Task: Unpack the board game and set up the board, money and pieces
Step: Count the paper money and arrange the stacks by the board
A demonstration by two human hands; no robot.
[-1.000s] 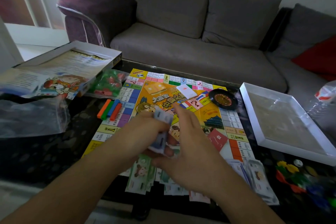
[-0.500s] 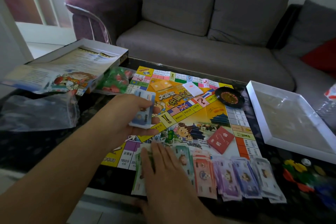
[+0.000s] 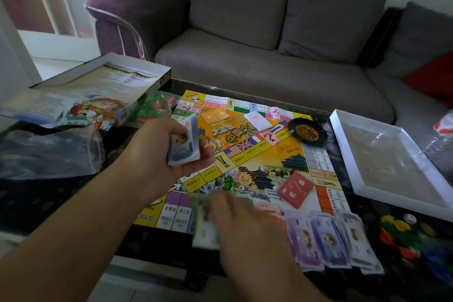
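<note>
The left hand (image 3: 169, 154) curled round a stack of blue play-money notes (image 3: 185, 144), held above the nine o'clock side of the game board (image 3: 255, 154), which lay open on the dark table (image 3: 49, 198). The right hand (image 3: 245, 225), blurred, lay over a green note stack (image 3: 203, 228) at the board's six o'clock edge; its grip could not be told. Purple and grey note piles (image 3: 328, 240) sat at five o'clock. A red card deck (image 3: 295, 189) lay at four o'clock, a small roulette wheel (image 3: 307, 132) at one o'clock, and loose coloured pieces (image 3: 402, 233) beyond the notes at four o'clock.
</note>
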